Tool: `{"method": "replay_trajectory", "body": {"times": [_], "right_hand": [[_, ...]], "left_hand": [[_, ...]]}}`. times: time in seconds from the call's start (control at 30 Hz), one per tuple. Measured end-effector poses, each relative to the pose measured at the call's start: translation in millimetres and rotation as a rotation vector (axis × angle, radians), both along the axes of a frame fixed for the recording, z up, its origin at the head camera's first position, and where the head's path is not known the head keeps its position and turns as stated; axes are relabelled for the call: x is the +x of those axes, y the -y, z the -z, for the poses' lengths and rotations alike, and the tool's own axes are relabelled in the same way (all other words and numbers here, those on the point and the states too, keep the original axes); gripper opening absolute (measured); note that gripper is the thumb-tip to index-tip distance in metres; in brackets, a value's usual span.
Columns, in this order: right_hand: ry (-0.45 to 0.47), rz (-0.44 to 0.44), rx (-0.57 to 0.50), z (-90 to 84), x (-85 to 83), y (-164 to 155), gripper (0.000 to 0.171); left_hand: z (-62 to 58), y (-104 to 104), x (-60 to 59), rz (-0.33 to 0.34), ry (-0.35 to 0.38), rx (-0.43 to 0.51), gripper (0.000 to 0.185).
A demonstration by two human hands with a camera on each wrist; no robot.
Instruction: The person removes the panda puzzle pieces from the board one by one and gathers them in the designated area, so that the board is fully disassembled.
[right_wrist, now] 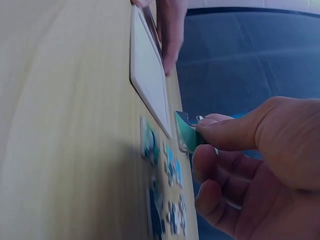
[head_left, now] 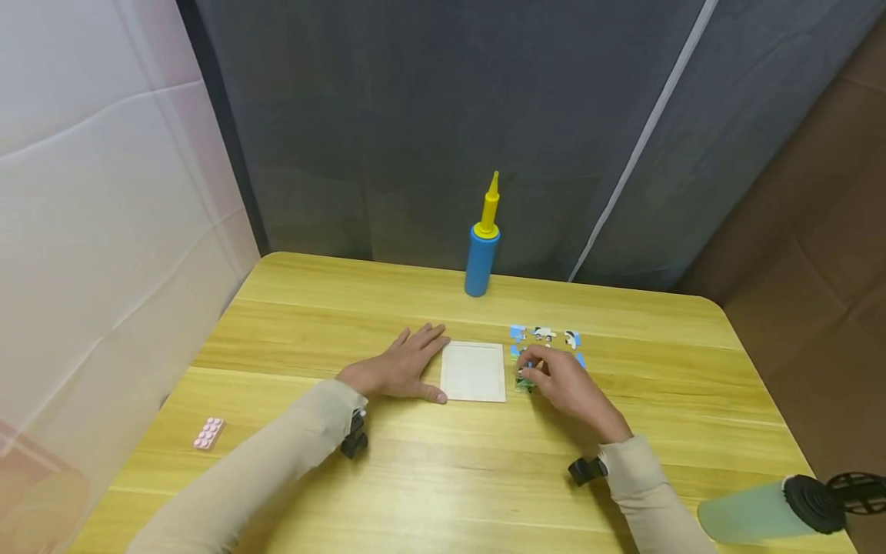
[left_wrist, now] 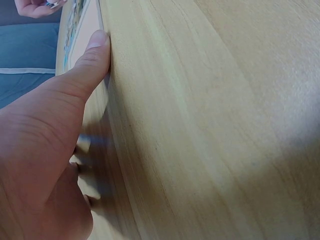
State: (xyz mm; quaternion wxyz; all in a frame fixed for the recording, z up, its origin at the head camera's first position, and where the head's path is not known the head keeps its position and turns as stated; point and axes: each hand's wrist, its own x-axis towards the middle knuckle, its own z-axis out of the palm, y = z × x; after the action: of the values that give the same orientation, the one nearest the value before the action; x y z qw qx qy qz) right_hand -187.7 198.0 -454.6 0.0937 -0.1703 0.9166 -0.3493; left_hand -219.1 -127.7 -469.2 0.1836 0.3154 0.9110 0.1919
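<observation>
A pale square puzzle tray [head_left: 474, 373] lies flat at the middle of the table, with a raised rim and a bare inside. My left hand [head_left: 401, 369] rests at its left side with straight, spread fingers, thumb and fingertips along the edge. Just right of the tray, my right hand [head_left: 566, 382] pinches a jigsaw piece [right_wrist: 185, 134] between thumb and fingers. Green and dark blue show on that piece, which is lifted above the table in the right wrist view. Several other jigsaw pieces [head_left: 544, 334] lie beside and behind the right hand, some partly hidden by it.
A blue and yellow hand pump [head_left: 479, 261] stands upright at the table's back. A pink toy brick [head_left: 209, 434] lies far left. At the front right is a pale green bottle [head_left: 754, 511] with a black lid. Dark cloth [head_left: 388, 138] hangs behind the table.
</observation>
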Motion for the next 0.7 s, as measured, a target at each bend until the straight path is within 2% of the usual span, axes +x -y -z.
{"method": "replay_trajectory", "body": {"times": [0.47,0.7], "right_hand": [[-0.071,0.156,0.066,-7.2,3.5,-38,0.010],[-0.055,0.228,0.091,-4.0,4.9,-50,0.009]], "left_hand": [[4.1,3,-0.7,0.006,0.002,0.004,0.107],[1.5,3,0.2,0.001,0.007,-0.012,0.106]]}}
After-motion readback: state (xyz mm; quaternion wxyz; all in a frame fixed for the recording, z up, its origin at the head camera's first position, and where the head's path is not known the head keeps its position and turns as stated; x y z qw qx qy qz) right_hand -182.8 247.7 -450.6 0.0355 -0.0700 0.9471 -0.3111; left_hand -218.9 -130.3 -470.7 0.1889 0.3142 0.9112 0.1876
